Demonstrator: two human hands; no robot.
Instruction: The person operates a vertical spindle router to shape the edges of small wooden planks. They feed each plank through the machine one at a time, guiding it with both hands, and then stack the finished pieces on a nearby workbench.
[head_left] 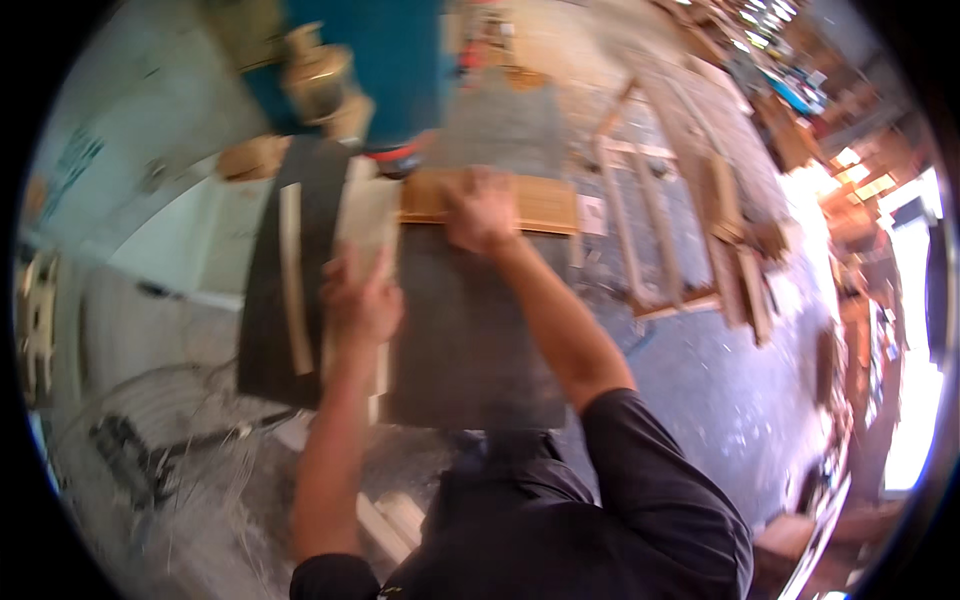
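Note:
A pale wooden board (368, 215) lies lengthwise on a dark machine table (470, 340), pointing away from me toward a red curved part (398, 157). My left hand (362, 302) is on its near half, fingers and thumb apart along the board's two sides, closed around it. An orange-brown wooden bar (547, 205) lies crosswise on the table, its left end beside the board. Over that bar my right hand (482, 212) is closed, fingers on its far side. Motion blur softens both hands' fingertips.
A thin pale strip (293, 280) lies on the table's left part. A teal machine body (380, 70) rises behind. Right of the table, a wooden frame (650, 225) and some lumber stand on the floor. Pale offcuts (385, 525) lie below, and a dark metal part (130, 455) sits lower left.

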